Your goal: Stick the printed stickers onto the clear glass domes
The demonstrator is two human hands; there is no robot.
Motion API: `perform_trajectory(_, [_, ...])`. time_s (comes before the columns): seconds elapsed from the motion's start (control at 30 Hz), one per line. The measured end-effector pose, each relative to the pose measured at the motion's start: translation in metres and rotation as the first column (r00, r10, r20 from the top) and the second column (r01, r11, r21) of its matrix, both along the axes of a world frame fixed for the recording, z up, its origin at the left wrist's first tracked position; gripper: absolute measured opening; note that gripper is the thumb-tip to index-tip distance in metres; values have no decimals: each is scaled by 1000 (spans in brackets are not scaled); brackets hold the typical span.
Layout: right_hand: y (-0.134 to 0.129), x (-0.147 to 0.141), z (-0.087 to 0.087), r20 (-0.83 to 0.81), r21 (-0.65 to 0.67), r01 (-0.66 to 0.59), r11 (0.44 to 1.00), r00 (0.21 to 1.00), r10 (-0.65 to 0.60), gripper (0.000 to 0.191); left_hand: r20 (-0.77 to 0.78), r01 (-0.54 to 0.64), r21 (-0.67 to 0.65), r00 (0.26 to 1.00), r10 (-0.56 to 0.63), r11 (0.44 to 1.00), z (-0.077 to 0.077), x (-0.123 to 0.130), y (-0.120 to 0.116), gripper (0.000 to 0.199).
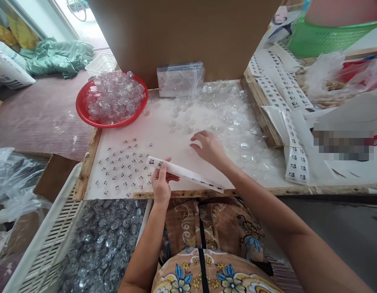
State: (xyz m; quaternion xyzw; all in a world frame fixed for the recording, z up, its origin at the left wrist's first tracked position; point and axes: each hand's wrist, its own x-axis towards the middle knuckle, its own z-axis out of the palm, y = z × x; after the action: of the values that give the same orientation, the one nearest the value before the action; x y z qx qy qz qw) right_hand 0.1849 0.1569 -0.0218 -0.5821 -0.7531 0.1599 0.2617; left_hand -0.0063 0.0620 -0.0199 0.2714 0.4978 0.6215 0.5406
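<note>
My left hand (162,183) is closed round a long white strip of stickers (200,180), its thumb on top near the end with small black panda-like prints. The strip slants down to the right, over the table's front edge. My right hand (209,147) hovers above the white tabletop (176,150), fingers curved and apart, and I see nothing between them. Left of the strip, several small clear pieces with black prints (124,162) lie spread out. Clear dome-like pieces (237,122) cover the table's back and right part, close to my right hand.
A red basin (81,110) heaped with clear pieces stands at the back left. Beyond the table rises a cardboard box (182,36). More sticker strips (294,150) lie right of a wooden rail (261,110). A white crate (51,240) of printed pieces stands below left.
</note>
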Motion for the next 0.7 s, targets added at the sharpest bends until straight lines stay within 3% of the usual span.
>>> perform_trajectory(0.13, [7, 32, -8, 149, 15, 182, 983, 972, -182, 28, -11, 18, -11, 1000, -18, 1000, 0, 0, -1, 46])
perform_trajectory(0.27, [9, 44, -18, 234, -57, 161, 985, 962, -143, 29, 3, 22, -9, 1000, -22, 1000, -1, 0, 0, 45])
perform_trajectory(0.4, [7, 35, -9, 203, -46, 118, 992, 973, -106, 23, 6, 17, -8, 1000, -16, 1000, -2, 0, 0, 45])
perform_trajectory(0.53, [-7, 22, 8, 67, -69, 77, 995, 995, -73, 16, -4, 16, -10, 1000, -16, 1000, -2, -1, 1, 44])
perform_trajectory(0.7, [-30, 6, 6, -227, -310, -146, 939, 971, 76, 13, -30, 12, -11, 999, -12, 1000, 0, 0, 1, 43])
